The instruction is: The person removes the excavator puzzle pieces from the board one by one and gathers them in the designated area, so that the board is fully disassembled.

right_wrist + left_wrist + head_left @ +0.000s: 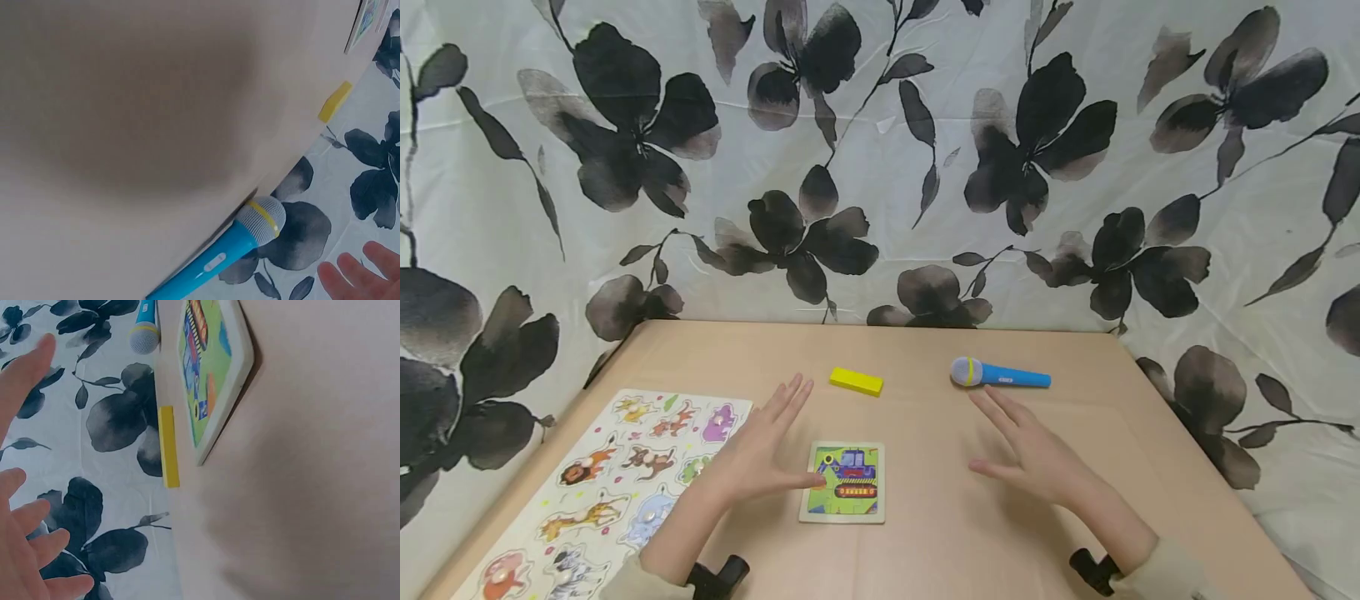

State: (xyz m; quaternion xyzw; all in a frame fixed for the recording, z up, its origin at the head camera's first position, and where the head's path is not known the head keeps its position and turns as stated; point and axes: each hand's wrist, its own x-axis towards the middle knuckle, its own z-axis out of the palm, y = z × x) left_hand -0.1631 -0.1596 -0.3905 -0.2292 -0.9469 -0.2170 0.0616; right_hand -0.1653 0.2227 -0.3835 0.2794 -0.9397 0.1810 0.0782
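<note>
My left hand (pixel 758 454) hovers with spread fingers between the animal board and a small square picture puzzle (pixel 842 505) showing a digger. In the head view its thumb overlaps the puzzle's left side; the left wrist view shows the hand apart from the puzzle (pixel 215 381). My right hand (pixel 1037 454) is held over the table, fingers extended, holding nothing. Just beyond its fingertips lies a blue toy microphone (pixel 1011 377) with a grey head and yellow ring. A yellow block (pixel 856 382) lies behind the puzzle, between both hands.
A white board with animal pictures (pixel 580 479) covers the table's left side, partly hidden by my left arm. The wooden table (pixel 940 550) ends at a floral cloth (pixel 917 167) hanging behind it. Dark straps (pixel 718 578) circle both wrists.
</note>
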